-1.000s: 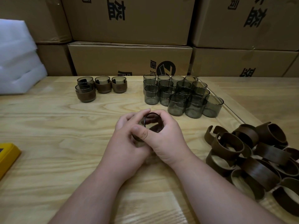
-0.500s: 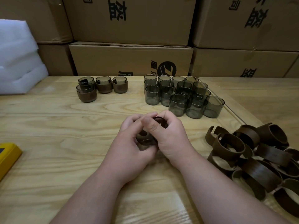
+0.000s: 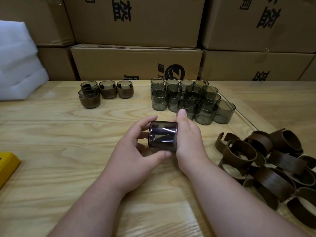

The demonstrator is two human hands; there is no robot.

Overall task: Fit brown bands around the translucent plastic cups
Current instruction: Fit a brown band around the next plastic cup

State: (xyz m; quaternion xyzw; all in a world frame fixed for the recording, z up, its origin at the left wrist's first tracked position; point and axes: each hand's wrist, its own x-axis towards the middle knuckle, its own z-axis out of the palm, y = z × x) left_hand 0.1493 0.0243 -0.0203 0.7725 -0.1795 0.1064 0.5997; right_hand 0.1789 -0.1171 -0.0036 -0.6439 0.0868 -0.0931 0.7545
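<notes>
A translucent smoky cup (image 3: 163, 136) lay on its side between both hands, just above the wooden table (image 3: 51, 137). The left hand (image 3: 135, 151) held it in a curled grip, thumb under the near edge and fingers arched over the closed end on the left. The right hand (image 3: 188, 141) covered the open end on the right, its palm against the rim and its thumb pointing up; how its fingers lay behind the cup could not be told. No band showed on this cup. Beyond the hands stood a cluster of bare cups (image 3: 191, 100), upright and packed close together. Farther left along the back stood four banded cups (image 3: 106, 93), each wrapped in brown. A loose pile of brown bands (image 3: 273, 161) lay at the right of the table, well apart from the held cup. Cardboard boxes (image 3: 136, 62) were stacked behind the table, white foam (image 3: 18, 62) sat at the far left, and a yellow object (image 3: 6, 165) showed at the left edge.
</notes>
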